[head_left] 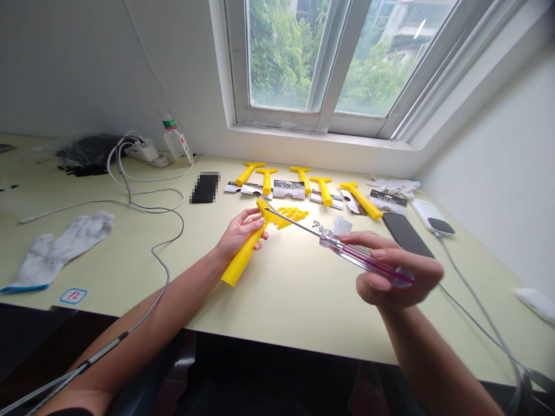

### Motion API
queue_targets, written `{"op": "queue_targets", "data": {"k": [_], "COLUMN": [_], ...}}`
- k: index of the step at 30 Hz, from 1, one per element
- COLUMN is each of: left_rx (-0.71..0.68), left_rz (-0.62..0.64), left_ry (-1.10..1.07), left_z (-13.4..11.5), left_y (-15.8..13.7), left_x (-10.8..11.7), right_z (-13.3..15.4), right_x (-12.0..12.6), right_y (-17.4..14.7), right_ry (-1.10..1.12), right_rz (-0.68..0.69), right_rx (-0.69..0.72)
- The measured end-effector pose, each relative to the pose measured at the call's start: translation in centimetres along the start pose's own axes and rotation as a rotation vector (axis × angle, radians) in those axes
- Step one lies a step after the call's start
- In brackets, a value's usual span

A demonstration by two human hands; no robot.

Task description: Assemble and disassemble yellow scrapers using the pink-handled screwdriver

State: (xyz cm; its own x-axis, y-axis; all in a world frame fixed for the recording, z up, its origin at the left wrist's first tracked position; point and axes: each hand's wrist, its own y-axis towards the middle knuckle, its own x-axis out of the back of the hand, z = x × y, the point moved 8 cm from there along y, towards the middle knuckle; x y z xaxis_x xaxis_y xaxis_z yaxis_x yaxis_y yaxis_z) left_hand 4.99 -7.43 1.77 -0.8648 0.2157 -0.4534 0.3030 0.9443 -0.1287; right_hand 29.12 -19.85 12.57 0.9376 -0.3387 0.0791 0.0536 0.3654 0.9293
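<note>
Pale bench (130, 260) under the window: near its front edge the left hand (240, 231) wraps the yellow scraper (249, 245) – light, stiff plastic, best gripped by its ribbed handle – while right-hand (394, 271) fingers (381, 253) pinch the screwdriver (347, 251).

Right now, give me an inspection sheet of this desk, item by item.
Surface: pale desk, under a window.
Job's things: yellow scraper in left hand; clear-handled screwdriver in right hand, tip at the scraper head; small screws nearby.
Clutter: five more scrapers, white glove, dark phone, bottle.
Fingers: both hands closed on tools.
Cables: grey cable, power strip.
Surroundings: white walls.
</note>
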Motion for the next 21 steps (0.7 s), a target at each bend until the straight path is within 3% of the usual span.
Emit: {"op": "queue_targets", "data": {"k": [3, 6, 10, 16, 18, 21], "left_rx": [-0.012, -0.032, -0.077, -0.137, -0.145, -0.138], "left_rz": [-0.006, 0.003, -0.014, -0.069, -0.087, -0.098], "left_ry": [0.003, 0.023, 0.078, 0.148, 0.166, 0.175], "left_z": [-0.1, -0.3, -0.5, -0.9, -0.9, -0.9], "left_y": [0.0, 0.1, 0.1, 0.2, 0.2, 0.2], "left_x": [0.1, 0.1, 0.3, 0.8, 1.0, 1.0], "right_z": [0.9, 0.6, -1.1, -6.9, -7.7, -6.8], "right_x": [-0.9, -1.1, -0.5, -0.4, -0.4, -0.9], "right_y": [-0.3, -0.1, 0.7, 0.3, 0.2, 1.0], "right_ry": [-0.003, 0.007, 0.02, 0.222, 0.243, 0.291], "right_rz": [0.067, -0.008, -0.228, -0.347, -0.319, -0.181], "right_rx": [0.108, 0.091, -0.096, -0.641, -0.69, -0.555]}}
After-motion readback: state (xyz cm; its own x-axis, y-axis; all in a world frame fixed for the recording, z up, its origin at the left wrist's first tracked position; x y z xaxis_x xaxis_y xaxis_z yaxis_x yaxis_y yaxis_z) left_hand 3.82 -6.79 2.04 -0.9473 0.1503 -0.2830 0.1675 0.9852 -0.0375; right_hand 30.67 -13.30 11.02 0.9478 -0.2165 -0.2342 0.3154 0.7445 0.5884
